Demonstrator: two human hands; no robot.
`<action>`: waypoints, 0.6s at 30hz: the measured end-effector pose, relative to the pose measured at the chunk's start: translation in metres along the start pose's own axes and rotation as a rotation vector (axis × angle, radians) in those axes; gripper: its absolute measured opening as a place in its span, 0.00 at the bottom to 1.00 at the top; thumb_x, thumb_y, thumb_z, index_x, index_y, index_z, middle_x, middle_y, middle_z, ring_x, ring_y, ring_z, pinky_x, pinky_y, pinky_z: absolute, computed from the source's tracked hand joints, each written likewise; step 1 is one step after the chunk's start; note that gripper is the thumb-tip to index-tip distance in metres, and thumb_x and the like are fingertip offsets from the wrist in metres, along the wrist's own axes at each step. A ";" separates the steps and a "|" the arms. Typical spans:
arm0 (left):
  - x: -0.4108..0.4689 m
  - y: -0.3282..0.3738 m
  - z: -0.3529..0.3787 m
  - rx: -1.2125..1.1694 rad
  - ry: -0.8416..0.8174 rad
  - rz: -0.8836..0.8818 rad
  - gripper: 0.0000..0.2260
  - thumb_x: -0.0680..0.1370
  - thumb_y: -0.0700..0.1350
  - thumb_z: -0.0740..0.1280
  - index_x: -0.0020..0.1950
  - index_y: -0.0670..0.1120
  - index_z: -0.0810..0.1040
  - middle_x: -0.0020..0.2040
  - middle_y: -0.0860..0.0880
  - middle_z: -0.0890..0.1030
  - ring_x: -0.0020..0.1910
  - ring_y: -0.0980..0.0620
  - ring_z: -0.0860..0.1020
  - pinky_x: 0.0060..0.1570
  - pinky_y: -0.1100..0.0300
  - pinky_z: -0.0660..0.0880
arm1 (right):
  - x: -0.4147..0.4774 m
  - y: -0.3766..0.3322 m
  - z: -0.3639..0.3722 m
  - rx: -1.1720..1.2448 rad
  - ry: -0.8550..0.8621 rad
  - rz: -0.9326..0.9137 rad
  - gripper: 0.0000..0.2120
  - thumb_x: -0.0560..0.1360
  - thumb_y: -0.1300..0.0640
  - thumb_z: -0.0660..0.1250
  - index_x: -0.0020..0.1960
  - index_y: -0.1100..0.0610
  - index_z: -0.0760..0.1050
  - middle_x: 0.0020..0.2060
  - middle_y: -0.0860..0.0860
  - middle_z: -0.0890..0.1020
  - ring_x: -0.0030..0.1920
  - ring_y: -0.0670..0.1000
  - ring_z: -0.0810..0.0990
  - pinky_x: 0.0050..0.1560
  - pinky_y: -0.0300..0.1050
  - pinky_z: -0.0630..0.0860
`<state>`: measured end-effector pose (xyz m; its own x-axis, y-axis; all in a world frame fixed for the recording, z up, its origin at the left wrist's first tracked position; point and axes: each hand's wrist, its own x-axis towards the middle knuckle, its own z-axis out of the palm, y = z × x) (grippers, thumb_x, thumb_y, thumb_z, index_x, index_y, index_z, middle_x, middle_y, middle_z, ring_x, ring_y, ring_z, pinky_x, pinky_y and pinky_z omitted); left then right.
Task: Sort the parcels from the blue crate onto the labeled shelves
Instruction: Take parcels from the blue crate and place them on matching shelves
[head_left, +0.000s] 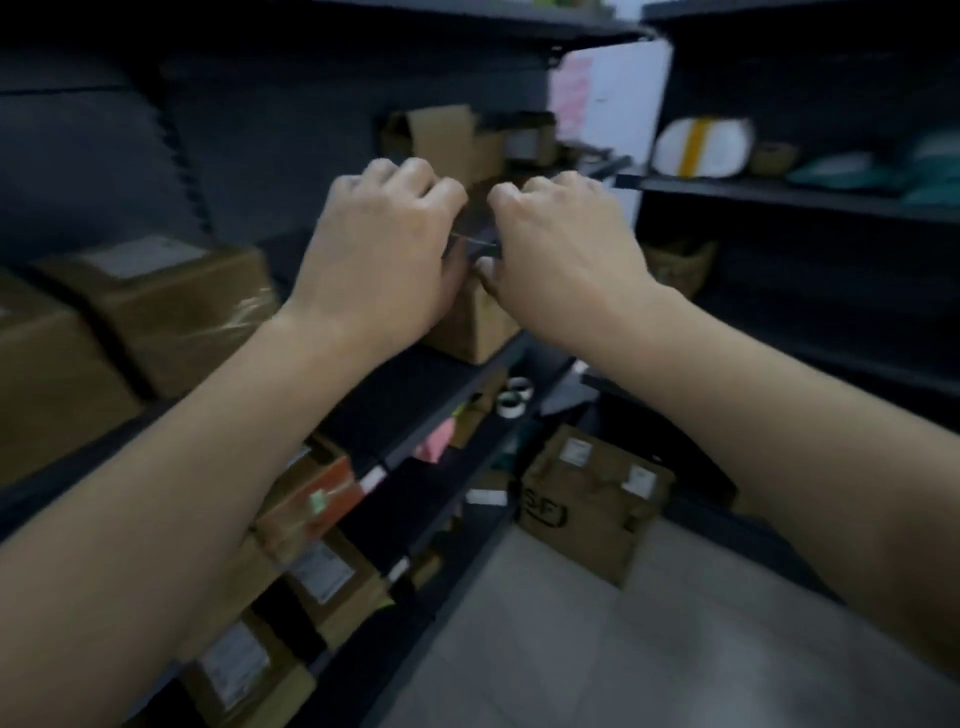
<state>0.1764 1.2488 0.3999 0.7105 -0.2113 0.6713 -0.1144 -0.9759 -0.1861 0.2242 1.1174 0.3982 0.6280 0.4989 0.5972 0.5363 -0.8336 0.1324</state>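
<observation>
The person's two bare arms reach out toward a dark metal shelf (415, 384). The left hand (379, 249) and the right hand (561, 249) are close together, with only a small gap between them. In that gap is a small dark flat parcel (472, 236). Both hands have their fingers curled, and each hand holds one end of the parcel. The picture is blurry, so it is hard to tell what the parcel is made of.

The parcel is up in the air over the shelf. Just under it, a small brown cardboard box (480, 325) sits on the shelf near the edge. It is too blurry to tell if the parcel touches this box.

On the same shelf, to the left, stand two big brown cardboard boxes (150, 301) with tape on them. Farther back there is an open brown box (441, 140).

On the lower shelves there are more brown boxes, a red and brown box (311, 499), a pink paper note (434, 441) and two white rolls of tape (514, 397).

On the grey tile floor (571, 649) sits a brown box with white labels (592, 499).

On the shelf to the right lie a white oval parcel with a yellow stripe (701, 148) and some green bags (883, 176).
</observation>
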 end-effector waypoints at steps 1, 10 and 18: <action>0.011 0.022 0.003 -0.009 0.013 0.054 0.13 0.78 0.45 0.61 0.58 0.40 0.76 0.55 0.38 0.78 0.55 0.37 0.74 0.52 0.43 0.70 | -0.013 0.020 -0.006 -0.045 0.012 0.035 0.14 0.78 0.52 0.62 0.58 0.59 0.72 0.55 0.59 0.79 0.58 0.62 0.75 0.56 0.54 0.69; 0.111 0.284 0.030 -0.275 0.196 0.449 0.11 0.77 0.44 0.62 0.55 0.40 0.78 0.51 0.39 0.79 0.52 0.36 0.75 0.49 0.44 0.69 | -0.167 0.230 -0.080 -0.438 -0.040 0.428 0.14 0.78 0.51 0.62 0.58 0.59 0.73 0.52 0.58 0.80 0.55 0.61 0.76 0.57 0.54 0.68; 0.147 0.555 0.028 -0.636 0.237 0.762 0.13 0.78 0.44 0.62 0.59 0.40 0.76 0.54 0.40 0.79 0.54 0.39 0.75 0.54 0.45 0.69 | -0.331 0.390 -0.160 -0.649 -0.254 0.884 0.16 0.78 0.52 0.63 0.61 0.59 0.71 0.57 0.59 0.77 0.61 0.62 0.72 0.64 0.56 0.65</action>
<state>0.2369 0.6778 0.3757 0.1465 -0.7269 0.6710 -0.8756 -0.4109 -0.2540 0.1357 0.5892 0.3786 0.7789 -0.3558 0.5165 -0.5020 -0.8473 0.1733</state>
